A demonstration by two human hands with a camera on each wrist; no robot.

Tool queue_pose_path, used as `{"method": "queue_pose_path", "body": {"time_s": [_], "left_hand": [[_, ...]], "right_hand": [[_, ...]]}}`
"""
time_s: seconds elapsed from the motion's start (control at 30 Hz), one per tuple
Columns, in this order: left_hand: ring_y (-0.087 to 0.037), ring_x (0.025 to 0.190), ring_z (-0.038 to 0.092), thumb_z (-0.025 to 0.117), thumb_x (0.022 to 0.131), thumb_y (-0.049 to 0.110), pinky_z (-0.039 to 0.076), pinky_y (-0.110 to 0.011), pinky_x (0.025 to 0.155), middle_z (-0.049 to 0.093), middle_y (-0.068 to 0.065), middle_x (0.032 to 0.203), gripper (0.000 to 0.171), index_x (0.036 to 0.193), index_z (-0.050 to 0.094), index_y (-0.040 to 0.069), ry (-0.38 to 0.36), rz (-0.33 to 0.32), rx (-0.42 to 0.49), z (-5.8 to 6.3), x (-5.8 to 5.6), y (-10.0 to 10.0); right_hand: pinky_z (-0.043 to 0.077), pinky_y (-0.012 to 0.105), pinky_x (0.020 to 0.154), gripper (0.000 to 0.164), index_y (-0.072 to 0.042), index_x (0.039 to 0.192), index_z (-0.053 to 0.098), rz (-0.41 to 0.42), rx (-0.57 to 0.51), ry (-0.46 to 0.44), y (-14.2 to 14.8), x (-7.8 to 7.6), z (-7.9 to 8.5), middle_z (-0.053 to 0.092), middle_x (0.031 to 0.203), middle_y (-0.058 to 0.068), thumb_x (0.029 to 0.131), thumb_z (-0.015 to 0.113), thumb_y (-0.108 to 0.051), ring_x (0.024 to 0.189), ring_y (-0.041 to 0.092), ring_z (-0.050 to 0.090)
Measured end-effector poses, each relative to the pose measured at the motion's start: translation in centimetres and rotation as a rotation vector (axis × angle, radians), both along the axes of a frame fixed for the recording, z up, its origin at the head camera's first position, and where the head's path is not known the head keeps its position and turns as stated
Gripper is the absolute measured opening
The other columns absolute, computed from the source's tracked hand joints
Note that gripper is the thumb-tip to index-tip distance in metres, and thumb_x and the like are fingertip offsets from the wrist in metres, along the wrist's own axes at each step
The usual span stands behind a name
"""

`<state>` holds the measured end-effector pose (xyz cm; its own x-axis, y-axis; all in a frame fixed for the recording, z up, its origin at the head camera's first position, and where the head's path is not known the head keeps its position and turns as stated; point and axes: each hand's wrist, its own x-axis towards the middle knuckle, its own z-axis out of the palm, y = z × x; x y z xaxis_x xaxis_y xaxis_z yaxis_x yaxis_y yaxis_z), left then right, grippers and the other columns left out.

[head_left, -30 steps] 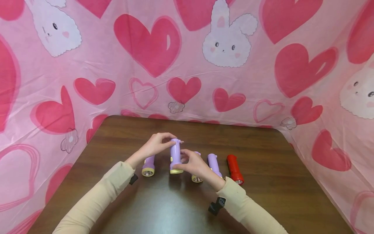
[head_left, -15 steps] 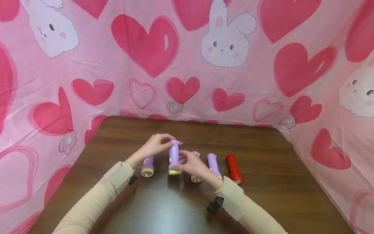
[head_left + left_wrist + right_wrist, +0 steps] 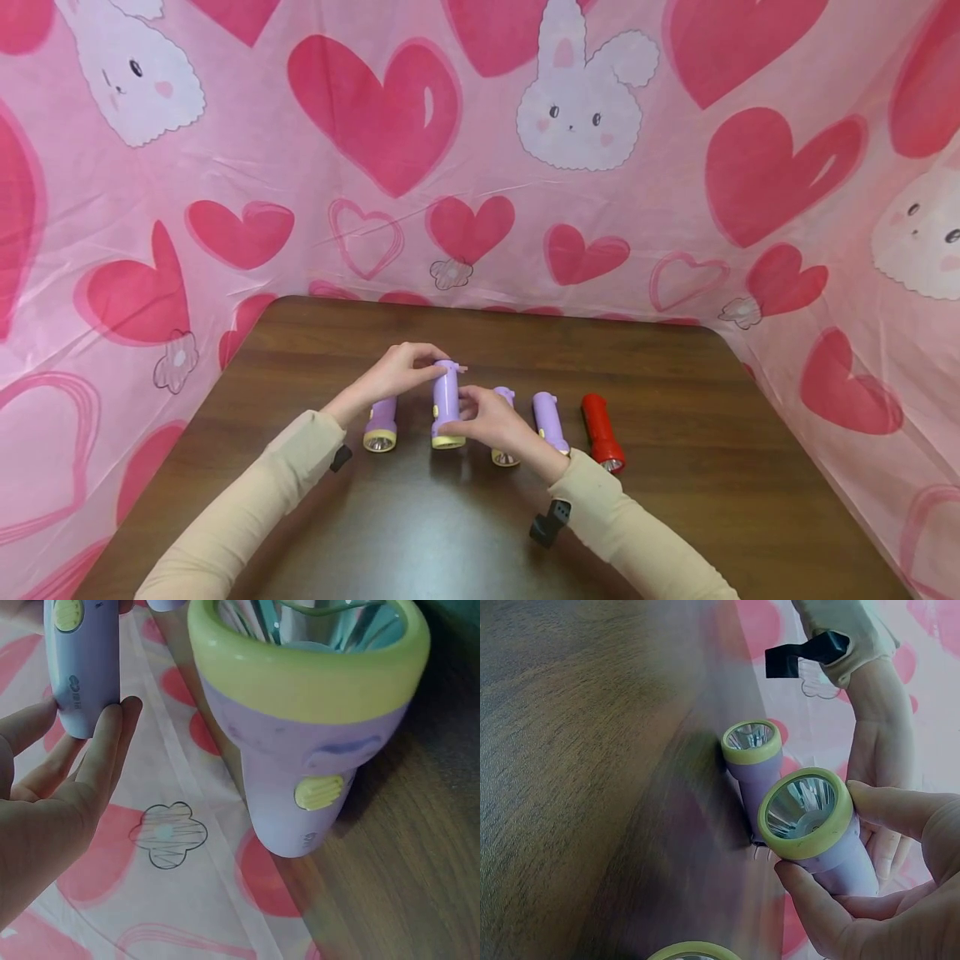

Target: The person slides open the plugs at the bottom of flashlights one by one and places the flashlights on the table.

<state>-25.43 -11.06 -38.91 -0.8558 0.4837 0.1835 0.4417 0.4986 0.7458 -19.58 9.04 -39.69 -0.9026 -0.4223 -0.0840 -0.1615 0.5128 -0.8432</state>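
A purple flashlight (image 3: 446, 402) with a yellow head is held between both hands, lens end toward the person. My left hand (image 3: 397, 372) grips its tail end with thumb and fingers; the left wrist view shows these fingertips around the flashlight's narrow end (image 3: 84, 667). My right hand (image 3: 491, 419) pinches its head, and in the right wrist view thumb and fingers straddle the yellow rim (image 3: 799, 846). Another purple flashlight (image 3: 382, 419) lies just left of the held one. A third purple flashlight (image 3: 505, 457) is partly hidden behind my right hand and wrist.
Further right lie one more purple flashlight (image 3: 547, 415), its head partly covered by the right wrist, and a red flashlight (image 3: 600, 429). All rest on a brown wooden table (image 3: 450, 533). A pink cloth (image 3: 480, 158) with hearts and rabbits hangs around the table's back and sides.
The held flashlight and both hands have shifted very slightly left, with the grips unchanged. The other flashlights stay where they lay.
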Motion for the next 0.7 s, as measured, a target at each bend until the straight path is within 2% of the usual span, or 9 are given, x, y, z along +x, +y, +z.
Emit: {"method": "queue_pose_path", "body": {"time_s": [0.23,0.57,0.7], "left_hand": [[-0.024,0.110,0.070,0.066,0.095,0.022,0.054,-0.042,0.093,0.076,-0.009,0.111,0.023,0.111,0.074,0.007,-0.023,-0.006,-0.007,-0.2,0.2,-0.5],[-0.023,0.103,0.068,0.066,0.095,0.022,0.052,-0.037,0.088,0.076,-0.008,0.107,0.020,0.107,0.074,0.008,0.004,-0.025,-0.055,-0.8,0.2,-1.2],[-0.022,0.102,0.067,0.066,0.095,0.022,0.051,-0.036,0.088,0.076,-0.008,0.106,0.020,0.107,0.074,0.008,-0.012,-0.024,-0.060,-0.8,0.5,-1.4]], "right_hand": [[0.059,0.036,0.083,0.059,0.012,0.126,0.055,-0.007,0.036,0.009,-0.6,0.4,-0.1,0.070,0.114,0.024,0.082,0.080,-0.019,0.102,0.031,0.071],[0.059,0.033,0.081,0.055,0.014,0.122,0.056,0.000,0.035,0.012,-1.5,1.0,-0.4,0.071,0.111,0.026,0.082,0.080,-0.016,0.101,0.033,0.071],[0.059,0.032,0.081,0.053,0.013,0.120,0.058,-0.010,0.047,0.013,-1.9,1.1,-0.6,0.072,0.109,0.025,0.082,0.080,-0.017,0.100,0.031,0.071]]}}
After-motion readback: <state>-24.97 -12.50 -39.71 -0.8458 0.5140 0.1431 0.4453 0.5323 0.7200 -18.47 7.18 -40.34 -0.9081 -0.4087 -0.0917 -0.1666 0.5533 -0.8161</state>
